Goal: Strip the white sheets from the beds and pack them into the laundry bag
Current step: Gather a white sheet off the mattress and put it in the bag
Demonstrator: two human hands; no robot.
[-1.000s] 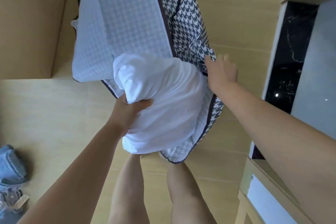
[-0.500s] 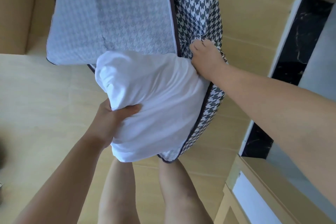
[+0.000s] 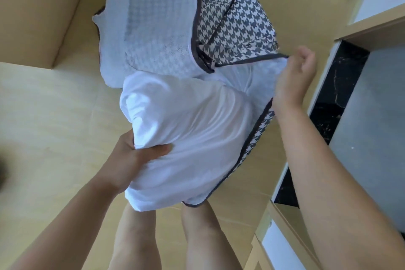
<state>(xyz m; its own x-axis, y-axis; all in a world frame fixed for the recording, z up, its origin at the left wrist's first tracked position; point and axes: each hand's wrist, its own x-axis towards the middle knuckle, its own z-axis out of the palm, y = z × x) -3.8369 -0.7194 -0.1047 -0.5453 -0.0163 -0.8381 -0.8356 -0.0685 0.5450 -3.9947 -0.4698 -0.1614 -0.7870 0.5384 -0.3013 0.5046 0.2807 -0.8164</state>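
Note:
A bundled white sheet (image 3: 188, 138) sticks out of the open mouth of a black-and-white houndstooth laundry bag (image 3: 236, 17) standing on the floor in front of me. My left hand (image 3: 133, 160) grips the sheet's lower left side, thumb pressed into the cloth. My right hand (image 3: 293, 76) pinches the bag's dark-trimmed right rim and holds it out to the right. The bag's white-lined flap (image 3: 149, 26) lies open toward the upper left. The bag's inside is hidden by the sheet.
Pale wood floor (image 3: 50, 116) surrounds the bag. A tan cabinet side (image 3: 39, 6) stands at the upper left. On the right is a unit with a black marble panel (image 3: 337, 94) and wooden shelf edges (image 3: 372, 26). My bare legs (image 3: 166, 239) stand below the bag.
My right hand moved from the bag's inner edge beside the sheet out to the right rim and pulled the opening wider. My left hand kept its grip on the sheet.

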